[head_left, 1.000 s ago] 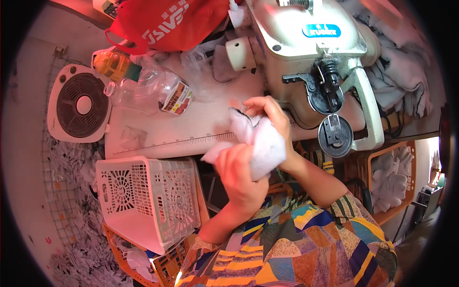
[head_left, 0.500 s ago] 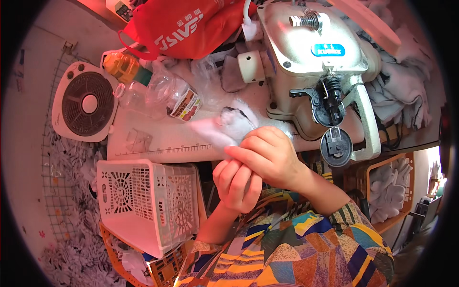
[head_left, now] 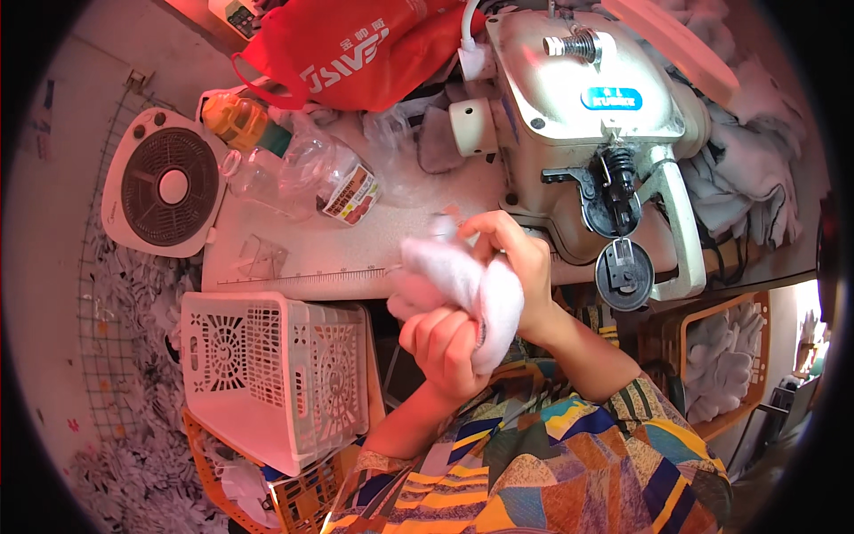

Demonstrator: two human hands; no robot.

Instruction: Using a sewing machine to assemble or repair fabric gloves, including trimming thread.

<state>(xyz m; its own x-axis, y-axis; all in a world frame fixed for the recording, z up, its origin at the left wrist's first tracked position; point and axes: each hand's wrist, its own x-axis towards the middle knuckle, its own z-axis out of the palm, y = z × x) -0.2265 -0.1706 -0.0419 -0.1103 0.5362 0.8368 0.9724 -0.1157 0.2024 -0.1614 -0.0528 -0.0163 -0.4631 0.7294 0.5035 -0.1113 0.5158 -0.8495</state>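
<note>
A soft, white fleecy fabric piece (head_left: pixel 445 267) is bunched between my hands in front of the table's near edge. Its kind is not plain; it looks thick and folded, with a dark line along one edge. My left hand (head_left: pixel 445 351) is closed around its lower part, fingers wrapped over the fleece. At the upper right side, my right hand (head_left: pixel 525 271) bends its fingers in a pinch at the fabric's top edge; the fingertips partly hide what they grip. A pale sewing machine (head_left: pixel 587 98) with a black round plate hanging at its front stands just right of my hands.
A white plastic basket (head_left: pixel 240 356) stands at the lower left over an orange crate (head_left: pixel 205 458). A fan (head_left: pixel 169 187), clear plastic bottles (head_left: pixel 262 182) and a red bag (head_left: pixel 347 53) occupy the left and back. Another orange crate (head_left: pixel 756 356) with white pieces sits right.
The fleecy piece has come nearer and shows much larger, now bulging over my left hand. My right hand has lifted off my left fingers and shifted to the piece's upper right side.
</note>
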